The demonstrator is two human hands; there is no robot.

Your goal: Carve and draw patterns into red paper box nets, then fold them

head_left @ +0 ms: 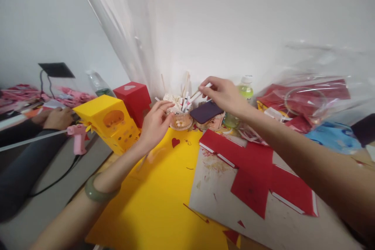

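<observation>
My right hand (pixel 225 93) is closed in a pinch on a slim white pen (pixel 197 95), above a dark phone (pixel 206 112). The phone rests on top of one of the small containers. My left hand (pixel 156 123) is by the other small basket (pixel 181 122), its fingers loosely bent with the thumb apart, and I see nothing in it. White pens (pixel 185 102) and a lacy white piece stand in and around that basket. Beneath my hands lies a yellow sheet (pixel 164 187) with a small red heart (pixel 175 142) on it.
A flat red cross-shaped card (pixel 254 168) with white-edged flaps lies on a grey board (pixel 211 199). Yellow (pixel 102 121) and red (pixel 133 99) boxes stand left. A pink glue gun (pixel 78 138) is near another person's hand (pixel 60 118). A green drink bottle (pixel 246 90) stands behind.
</observation>
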